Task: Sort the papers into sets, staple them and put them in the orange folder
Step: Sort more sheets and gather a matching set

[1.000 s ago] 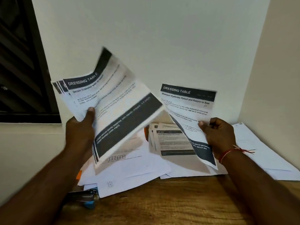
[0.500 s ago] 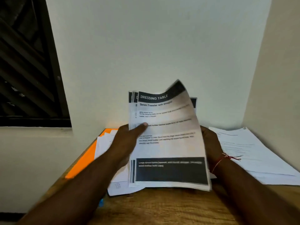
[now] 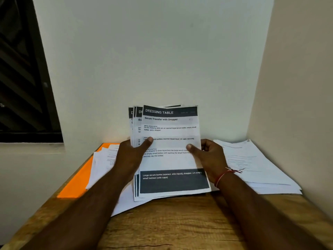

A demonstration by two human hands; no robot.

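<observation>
**Fingers** — left thumb flat across the front sheet and right thumb pressed near the opposite edge. The other fingers are behind the paper; their lie cannot be told.

**Hands: two.** Left hand and right hand each pinch one side of the set. It is held upright facing the person, bottom edge low over the desk, probably to read the heading and square the sheets for stapling.

**Set: one.** At least four staggered "DRESSING TABLE" headers show at its left edge, not yet flush.

**Loose piles: two.** The left pile lies on the folder, and the right pile lies in the wall corner.

**Folder****: one.** Orange, flat along the desk's left edge, ready to receive the set.
</observation>
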